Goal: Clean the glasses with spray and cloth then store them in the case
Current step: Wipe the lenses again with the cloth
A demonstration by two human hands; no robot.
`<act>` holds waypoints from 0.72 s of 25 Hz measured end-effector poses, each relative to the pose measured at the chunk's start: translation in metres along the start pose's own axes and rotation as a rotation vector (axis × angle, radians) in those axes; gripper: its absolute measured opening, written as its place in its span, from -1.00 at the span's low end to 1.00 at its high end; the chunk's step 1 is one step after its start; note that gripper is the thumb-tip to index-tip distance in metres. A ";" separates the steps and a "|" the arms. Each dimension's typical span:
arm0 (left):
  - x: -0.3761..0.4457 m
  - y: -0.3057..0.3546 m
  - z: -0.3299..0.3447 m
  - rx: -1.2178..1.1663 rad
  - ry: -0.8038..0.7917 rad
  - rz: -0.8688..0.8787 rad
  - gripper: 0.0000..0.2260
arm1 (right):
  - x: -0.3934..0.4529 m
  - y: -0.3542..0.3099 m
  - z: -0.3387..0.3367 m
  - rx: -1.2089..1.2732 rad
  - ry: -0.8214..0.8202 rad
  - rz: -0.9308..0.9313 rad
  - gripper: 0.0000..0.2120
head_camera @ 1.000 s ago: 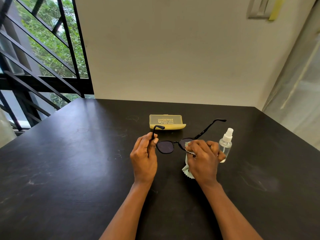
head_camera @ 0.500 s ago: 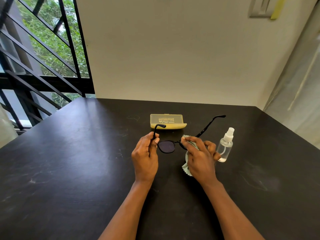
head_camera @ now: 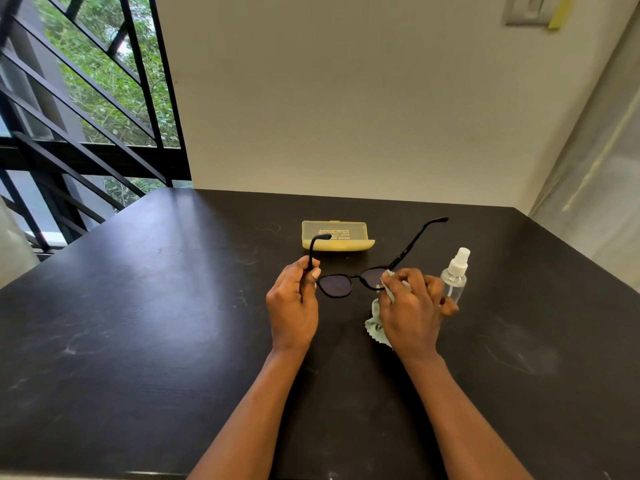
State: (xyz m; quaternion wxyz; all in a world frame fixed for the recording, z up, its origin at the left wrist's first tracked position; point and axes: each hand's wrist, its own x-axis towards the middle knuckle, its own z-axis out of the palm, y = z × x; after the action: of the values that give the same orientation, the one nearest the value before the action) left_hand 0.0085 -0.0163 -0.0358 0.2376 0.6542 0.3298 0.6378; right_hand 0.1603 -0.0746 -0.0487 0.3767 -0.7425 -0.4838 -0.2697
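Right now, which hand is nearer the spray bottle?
Right. The right hand sits just beside the spray bottle; the left hand is farther away, across the glasses.

A dark, almost black desk (head_camera: 145, 341) with faint pale scuffs carries the things; its far edge meets a pale wall. A shut yellow case (head_camera: 337, 236) lies flat near the far middle. To its right a clear spray bottle (head_camera: 455, 276) with a white nozzle seems to stand upright, its base hidden behind a hand.
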 end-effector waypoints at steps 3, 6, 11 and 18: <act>0.000 0.001 0.000 0.014 -0.011 0.018 -0.82 | -0.002 -0.001 0.003 -0.065 -0.099 -0.014 -0.58; 0.000 0.001 -0.001 0.010 -0.009 0.014 -0.83 | 0.000 -0.002 0.001 0.005 -0.243 0.010 -0.55; 0.000 0.000 -0.001 -0.002 0.003 -0.007 -0.83 | 0.005 -0.002 -0.004 0.078 -0.298 0.005 -0.63; 0.002 0.000 -0.003 -0.006 0.019 -0.025 -0.85 | 0.004 0.001 -0.006 0.055 -0.062 0.018 -0.81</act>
State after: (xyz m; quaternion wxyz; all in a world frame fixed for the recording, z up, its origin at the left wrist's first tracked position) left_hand 0.0053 -0.0150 -0.0343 0.2446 0.6431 0.3383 0.6420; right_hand 0.1624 -0.0777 -0.0430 0.3841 -0.7441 -0.4961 -0.2297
